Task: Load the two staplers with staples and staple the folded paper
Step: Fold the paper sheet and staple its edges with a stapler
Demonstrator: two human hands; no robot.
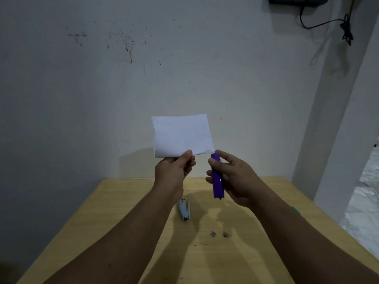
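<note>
My left hand [175,171] pinches the lower edge of a white folded paper [182,136] and holds it upright in front of the wall. A small dark mark shows near the paper's top left corner. My right hand [231,177] grips a purple stapler [217,177], its nose pointing up just below the paper's lower right corner, a small gap between them. A pale blue-white stapler [185,210] lies on the wooden table [114,222] below my hands. Two small grey staple strips [219,234] lie on the table nearer to me.
The table stands against a stained white wall. A black device with a hanging cable [346,29] is mounted at the top right. A wall corner runs down the right side, with a patterned floor [363,201] past the table's right edge.
</note>
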